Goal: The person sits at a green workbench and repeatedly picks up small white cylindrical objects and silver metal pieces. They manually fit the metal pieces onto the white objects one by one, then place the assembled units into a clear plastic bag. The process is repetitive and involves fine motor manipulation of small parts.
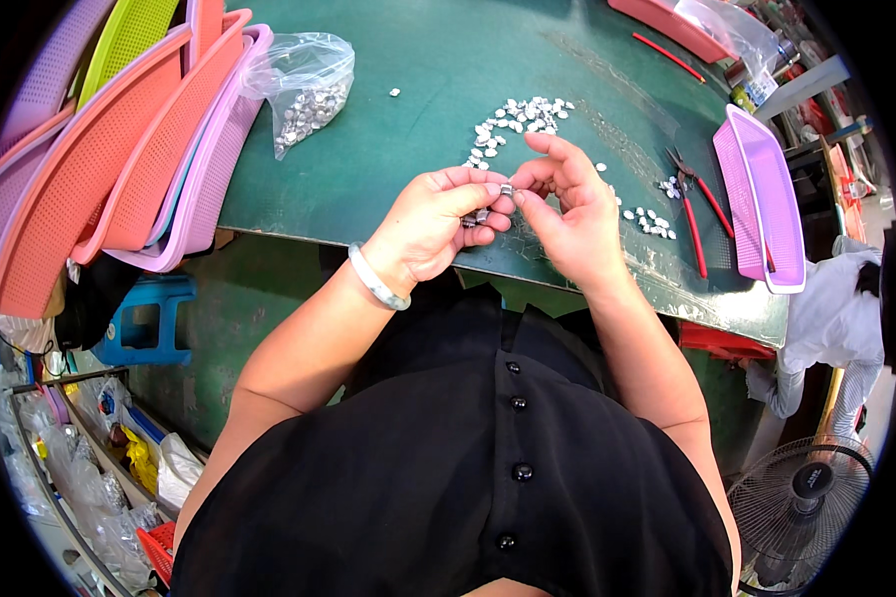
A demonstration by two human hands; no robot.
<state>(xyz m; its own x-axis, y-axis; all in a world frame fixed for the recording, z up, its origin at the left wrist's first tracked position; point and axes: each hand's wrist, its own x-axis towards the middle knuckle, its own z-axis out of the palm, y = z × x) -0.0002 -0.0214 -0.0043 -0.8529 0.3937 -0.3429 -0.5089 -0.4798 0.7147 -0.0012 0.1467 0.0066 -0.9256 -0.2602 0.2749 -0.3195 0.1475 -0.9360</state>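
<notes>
Both forearms angle inward from the lower edge, elbows bent, and the two hands meet near the middle of the frame, just over the front edge of the green desk (418, 129). The left hand (423, 227) is turned partly palm up, a pale bangle (378, 280) round its wrist. Its thumb lies nearly straight over the bent fingers, pinching a small metal piece (507, 190) at their tips, while a few more dark metal pieces (476, 217) sit in the curl of the lower fingers. The right hand (574, 221) comes in from the other side, back of the hand toward me, wrist fairly straight. Its thumb and forefinger draw together at that same piece, the other fingers raised and loosely bent; I can't tell whether this pinch grips or merely steadies.

Just beyond the hands, at upper centre, small whitish pieces (538, 112) lie scattered in a loose curve. Red-handled pliers (694, 239) rest right of centre, beside a lilac basket (762, 199). At upper left, a clear bag (314, 104) of small pieces stands near stacked plastic baskets (129, 149).
</notes>
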